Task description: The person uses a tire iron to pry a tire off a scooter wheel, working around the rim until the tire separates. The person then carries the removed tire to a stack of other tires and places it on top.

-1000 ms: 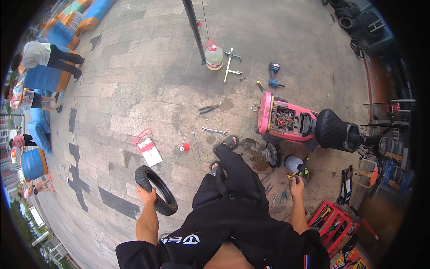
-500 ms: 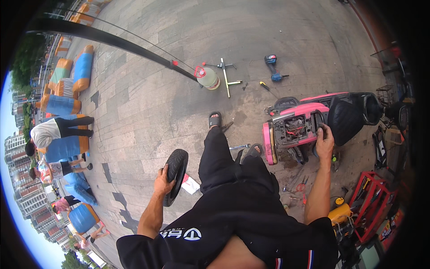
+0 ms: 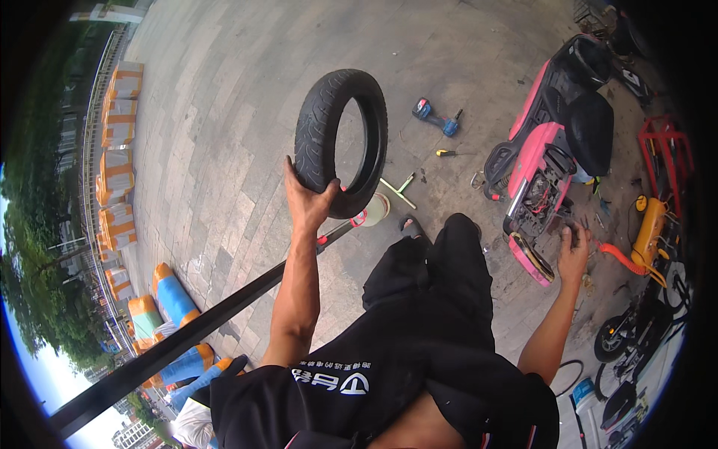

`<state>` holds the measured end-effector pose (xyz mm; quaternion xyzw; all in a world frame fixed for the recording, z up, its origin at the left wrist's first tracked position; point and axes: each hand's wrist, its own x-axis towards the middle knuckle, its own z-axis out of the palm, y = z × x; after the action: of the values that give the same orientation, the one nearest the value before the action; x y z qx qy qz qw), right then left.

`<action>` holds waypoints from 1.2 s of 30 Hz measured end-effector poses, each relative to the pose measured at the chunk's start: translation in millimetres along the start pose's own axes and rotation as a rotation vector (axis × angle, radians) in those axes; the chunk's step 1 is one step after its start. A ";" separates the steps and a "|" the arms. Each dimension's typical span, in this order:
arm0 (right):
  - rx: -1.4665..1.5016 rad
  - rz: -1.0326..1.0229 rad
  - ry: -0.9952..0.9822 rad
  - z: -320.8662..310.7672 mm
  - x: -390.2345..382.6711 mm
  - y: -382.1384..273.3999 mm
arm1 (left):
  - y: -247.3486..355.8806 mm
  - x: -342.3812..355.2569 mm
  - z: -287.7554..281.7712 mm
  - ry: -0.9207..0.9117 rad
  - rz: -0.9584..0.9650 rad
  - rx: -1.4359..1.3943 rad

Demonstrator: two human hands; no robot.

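My left hand [image 3: 308, 203] grips a black rubber tyre [image 3: 314, 131] by its lower edge, thumb on the inner rim and fingers along the tread. The tyre is held up in front of me, tilted, with bare ground showing through its middle. My right hand [image 3: 574, 252] hangs at the right beside a pink scooter [image 3: 537, 157], its fingers loosely bent and apart, with nothing visible in them. An uncovered bay with wires [image 3: 540, 196] shows in the scooter's body, near its black seat [image 3: 591, 131].
A cordless impact wrench [image 3: 437, 118] and a yellow-handled screwdriver [image 3: 446, 153] lie on the paving. A black pole [image 3: 224, 308] slants across, close to a jug [image 3: 378, 206] and a pale green bar tool [image 3: 402, 191]. A yellow device [image 3: 648, 238] with a red coiled hose [image 3: 619, 257] is at right.
My left hand has swung the tyre forward and up from low beside my leg. My right hand has come away from the scooter's body. My view has turned.
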<state>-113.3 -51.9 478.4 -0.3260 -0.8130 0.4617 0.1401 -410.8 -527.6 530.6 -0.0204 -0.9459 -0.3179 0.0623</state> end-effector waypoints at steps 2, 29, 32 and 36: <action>0.034 0.141 0.126 6.7 -32.8 0.3 | -12.4 69.1 13.3 -0.125 -0.106 -0.258; -0.056 0.440 -0.299 429.4 631.2 -187.7 | -243.9 300.6 53.9 -0.383 -1.529 0.229; -0.076 0.536 -0.335 495.8 679.6 -226.0 | -263.5 364.4 63.2 -0.373 -1.539 0.199; -0.227 0.803 -0.394 580.5 735.4 -283.8 | -287.3 478.8 75.7 -0.308 -1.441 0.139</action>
<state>-1084.3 -52.2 353.4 -0.5344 -0.6788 0.4408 -0.2437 -915.8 -711.4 361.3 0.5651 -0.7409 -0.2127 -0.2942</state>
